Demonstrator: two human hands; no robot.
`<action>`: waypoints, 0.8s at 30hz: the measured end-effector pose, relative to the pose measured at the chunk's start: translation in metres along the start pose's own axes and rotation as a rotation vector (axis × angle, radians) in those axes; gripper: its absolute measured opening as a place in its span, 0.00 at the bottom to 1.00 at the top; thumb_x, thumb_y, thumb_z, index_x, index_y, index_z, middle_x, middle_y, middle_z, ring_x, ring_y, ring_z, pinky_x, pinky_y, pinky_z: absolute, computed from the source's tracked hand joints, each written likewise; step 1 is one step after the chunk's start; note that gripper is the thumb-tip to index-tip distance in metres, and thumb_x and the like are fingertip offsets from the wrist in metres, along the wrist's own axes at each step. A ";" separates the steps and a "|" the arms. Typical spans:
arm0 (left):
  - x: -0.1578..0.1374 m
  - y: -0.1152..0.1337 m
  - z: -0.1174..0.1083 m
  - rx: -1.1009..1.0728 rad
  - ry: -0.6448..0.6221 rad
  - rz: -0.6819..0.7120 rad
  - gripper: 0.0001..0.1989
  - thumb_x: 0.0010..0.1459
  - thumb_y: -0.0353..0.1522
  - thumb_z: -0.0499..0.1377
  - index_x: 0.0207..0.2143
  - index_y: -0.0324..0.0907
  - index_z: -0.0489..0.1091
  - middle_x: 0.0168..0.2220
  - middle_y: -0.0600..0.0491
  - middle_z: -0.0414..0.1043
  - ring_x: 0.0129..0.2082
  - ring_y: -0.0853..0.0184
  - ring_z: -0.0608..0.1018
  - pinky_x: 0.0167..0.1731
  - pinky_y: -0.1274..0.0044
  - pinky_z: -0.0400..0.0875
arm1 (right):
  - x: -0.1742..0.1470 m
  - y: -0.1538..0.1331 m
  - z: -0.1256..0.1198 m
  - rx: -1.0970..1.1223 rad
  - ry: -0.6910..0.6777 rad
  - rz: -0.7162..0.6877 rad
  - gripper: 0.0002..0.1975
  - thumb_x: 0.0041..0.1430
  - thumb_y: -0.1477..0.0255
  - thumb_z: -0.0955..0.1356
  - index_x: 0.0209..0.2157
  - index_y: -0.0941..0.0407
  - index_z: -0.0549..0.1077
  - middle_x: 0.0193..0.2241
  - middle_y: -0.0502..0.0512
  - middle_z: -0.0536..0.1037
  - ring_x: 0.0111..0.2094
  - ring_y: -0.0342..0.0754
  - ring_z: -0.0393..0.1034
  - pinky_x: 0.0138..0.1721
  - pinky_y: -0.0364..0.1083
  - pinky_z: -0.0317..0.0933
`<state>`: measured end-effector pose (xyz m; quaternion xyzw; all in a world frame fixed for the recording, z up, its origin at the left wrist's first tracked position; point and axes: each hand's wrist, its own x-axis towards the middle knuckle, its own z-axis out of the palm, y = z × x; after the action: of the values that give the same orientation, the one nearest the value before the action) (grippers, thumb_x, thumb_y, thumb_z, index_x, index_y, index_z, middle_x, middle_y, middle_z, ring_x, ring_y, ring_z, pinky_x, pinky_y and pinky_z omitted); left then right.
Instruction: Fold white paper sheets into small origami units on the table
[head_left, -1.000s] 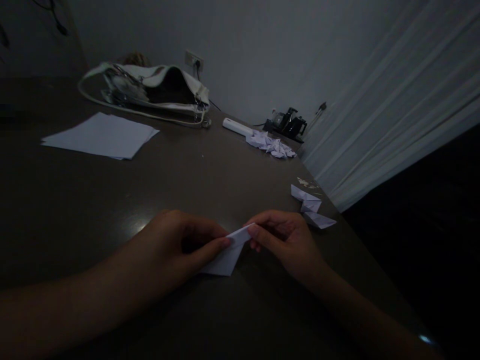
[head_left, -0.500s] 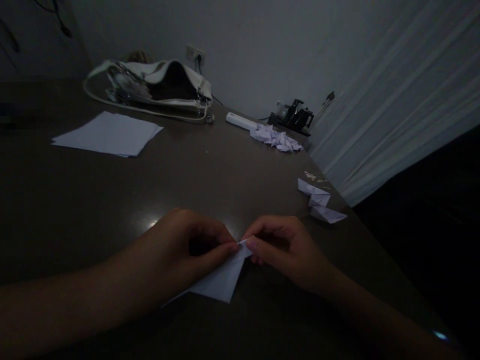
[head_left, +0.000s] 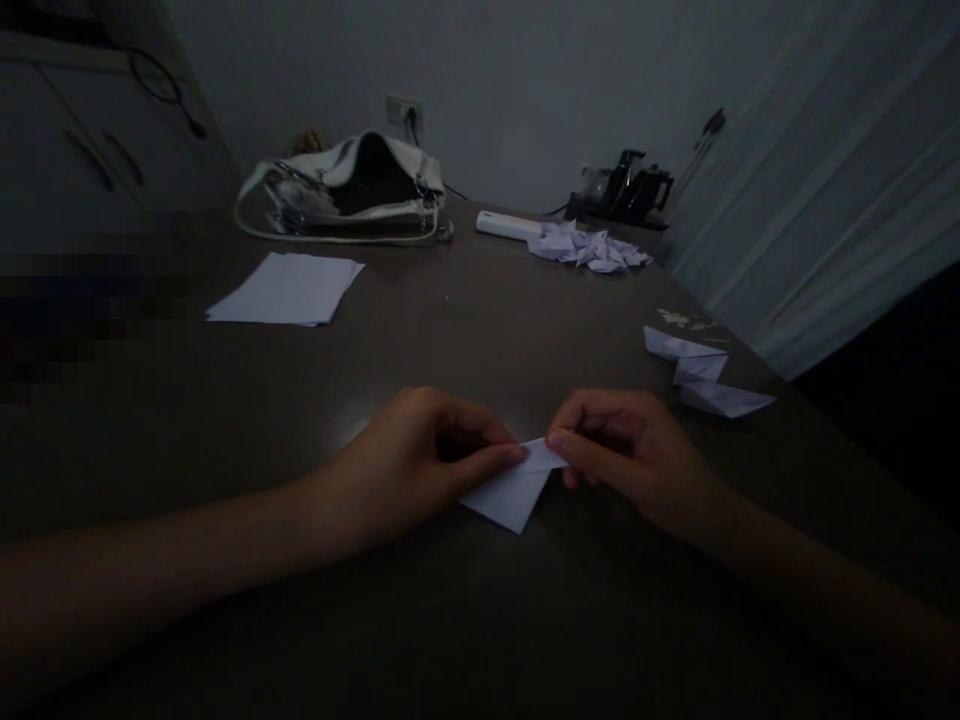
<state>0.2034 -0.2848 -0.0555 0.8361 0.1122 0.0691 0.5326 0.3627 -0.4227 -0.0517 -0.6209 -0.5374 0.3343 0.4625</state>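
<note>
A folded sheet of white paper [head_left: 514, 500] lies at a slant on the dark table, pinched from both sides. My left hand [head_left: 427, 450] is closed, its thumb and fingers gripping the paper's upper left edge and hiding part of it. On the other side, my right hand [head_left: 630, 450] pinches the narrow upper right corner between thumb and forefinger. A short strip of the folded edge shows between the two hands. Beyond my right hand stand several folded paper boats [head_left: 701, 370].
A stack of white paper [head_left: 289, 290] lies at the left, before a white handbag [head_left: 352, 190]. Farther back are a white bar-shaped object [head_left: 506, 225], a heap of folded papers [head_left: 592, 248] and a black kettle set [head_left: 630, 190]. A sheer curtain [head_left: 817, 190] hangs at the right.
The camera view has turned, so the scene sits farther right. Both hands keep hold of the paper, and slightly more of its upper edge shows between them.
</note>
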 end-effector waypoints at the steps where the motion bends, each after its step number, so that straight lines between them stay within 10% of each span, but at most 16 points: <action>1: 0.001 0.000 -0.001 0.009 0.003 0.003 0.10 0.59 0.37 0.59 0.31 0.41 0.78 0.24 0.58 0.75 0.23 0.73 0.73 0.20 0.85 0.61 | 0.001 0.001 -0.001 0.002 -0.003 -0.008 0.09 0.60 0.71 0.67 0.26 0.58 0.70 0.19 0.47 0.71 0.20 0.38 0.64 0.20 0.37 0.55; 13: 0.010 -0.004 -0.005 0.173 0.054 0.155 0.13 0.56 0.37 0.59 0.30 0.37 0.77 0.24 0.55 0.74 0.24 0.72 0.72 0.24 0.82 0.62 | 0.015 0.019 -0.001 -0.101 -0.018 -0.125 0.07 0.58 0.70 0.68 0.29 0.59 0.73 0.22 0.47 0.70 0.22 0.38 0.62 0.24 0.39 0.57; 24: 0.037 -0.005 -0.025 0.159 0.092 0.021 0.16 0.48 0.42 0.62 0.29 0.35 0.76 0.24 0.53 0.73 0.25 0.69 0.70 0.26 0.79 0.60 | 0.047 0.019 -0.007 -0.127 0.105 -0.007 0.10 0.53 0.67 0.70 0.24 0.59 0.71 0.21 0.49 0.71 0.22 0.40 0.62 0.25 0.41 0.55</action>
<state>0.2327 -0.2510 -0.0500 0.8728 0.1331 0.1040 0.4580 0.3851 -0.3782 -0.0635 -0.6638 -0.5348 0.2650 0.4507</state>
